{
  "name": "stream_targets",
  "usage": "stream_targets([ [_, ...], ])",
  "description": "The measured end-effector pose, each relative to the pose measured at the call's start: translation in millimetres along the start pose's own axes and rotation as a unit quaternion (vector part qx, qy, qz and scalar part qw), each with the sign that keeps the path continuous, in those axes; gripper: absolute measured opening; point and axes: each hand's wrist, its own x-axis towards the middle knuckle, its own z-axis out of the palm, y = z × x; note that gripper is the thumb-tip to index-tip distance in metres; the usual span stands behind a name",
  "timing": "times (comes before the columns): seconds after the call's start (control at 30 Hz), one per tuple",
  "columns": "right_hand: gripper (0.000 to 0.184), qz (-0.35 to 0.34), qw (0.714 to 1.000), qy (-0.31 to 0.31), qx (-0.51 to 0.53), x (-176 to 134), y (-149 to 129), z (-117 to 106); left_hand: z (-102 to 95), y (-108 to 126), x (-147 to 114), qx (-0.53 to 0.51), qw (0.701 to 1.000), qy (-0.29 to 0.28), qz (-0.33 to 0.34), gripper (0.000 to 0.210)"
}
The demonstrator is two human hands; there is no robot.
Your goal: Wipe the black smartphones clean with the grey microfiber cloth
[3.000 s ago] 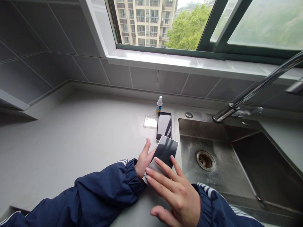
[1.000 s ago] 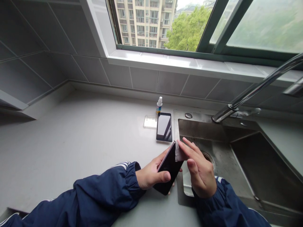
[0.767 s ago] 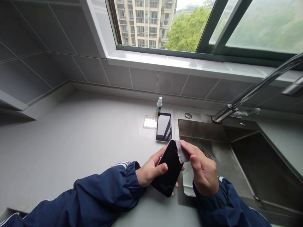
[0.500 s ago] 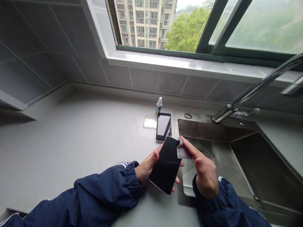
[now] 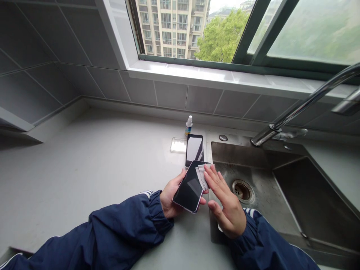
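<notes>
A smartphone [image 5: 187, 193] with a dark, reflective screen lies tilted in my left hand [image 5: 171, 195]. The thumb rests along its left edge and fingertips curl round the right edge. My right hand [image 5: 226, 202] presses a small grey cleaning cloth [image 5: 202, 176] with zigzag edges against the upper right of the screen. Its fingers are stretched out over the cloth, the thumb apart from it. Behind the phone, a second dark device with a bright reflection on its screen [image 5: 194, 148] lies flat on the counter.
A clear phone case [image 5: 178, 145] and a small white-capped bottle [image 5: 189, 125] stand close by the second device. To the right is a steel sink [image 5: 264, 180] with a drain [image 5: 242, 190] and a chrome faucet [image 5: 267, 134]. A tiled wall and window rise behind the pale counter [image 5: 112, 157].
My right hand has slid the cloth left, from the phone's right edge onto its screen. The phone has tilted, and a reflection now shows on the glass.
</notes>
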Motion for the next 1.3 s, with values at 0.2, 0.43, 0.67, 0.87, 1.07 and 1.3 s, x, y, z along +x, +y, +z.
stream_targets([
  [0.2,0.060,-0.056,0.998,-0.010,-0.009,0,-5,0,1.5,0,0,0.020,0.998,0.055,0.004,0.067],
  [0.43,0.064,-0.106,0.994,-0.037,-0.001,-2,-17,1,-1.1,1,-2,-0.018,0.999,0.020,0.026,0.072],
  [0.67,0.054,-0.123,0.992,-0.039,0.008,-1,-21,-1,-7.1,3,-4,-0.071,0.997,-0.013,-0.027,0.075],
  [0.87,0.055,-0.137,0.989,-0.024,-0.039,-1,-28,0,1.4,6,-7,-0.055,0.998,-0.015,-0.022,0.075],
  [1.07,0.053,-0.136,0.989,-0.014,-0.056,-1,-27,4,10.1,5,-6,-0.090,0.994,0.027,0.053,0.068],
  [1.3,0.054,-0.104,0.994,0.040,-0.008,-3,-18,9,9.4,4,-7,-0.089,0.995,-0.013,0.046,0.076],
])
